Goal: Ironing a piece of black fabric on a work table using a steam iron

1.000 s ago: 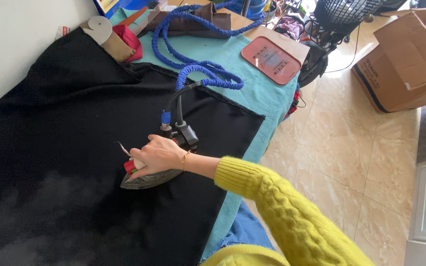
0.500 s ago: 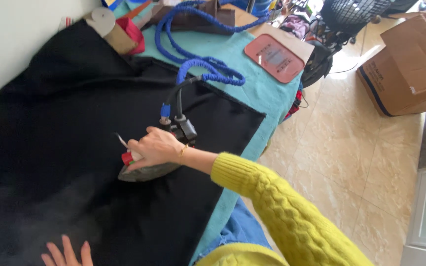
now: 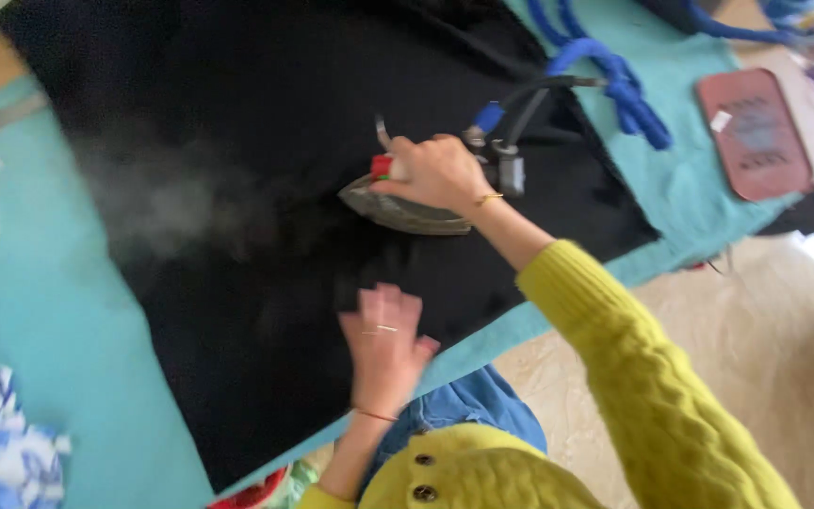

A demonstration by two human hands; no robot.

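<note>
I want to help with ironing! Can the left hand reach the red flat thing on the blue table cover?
Probably not from there. The left hand lies on the black cloth, and the right hand with the iron sits between it and the red pad.

Right hand (image 3: 437, 170): you grip the steam iron (image 3: 398, 203) on the black fabric (image 3: 237, 113).
Left hand (image 3: 383, 344): flat on fabric, near its front edge.
Steam (image 3: 167, 203): left of iron.

Beige tiled floor (image 3: 784, 320), teal-covered table (image 3: 40, 311)
</note>
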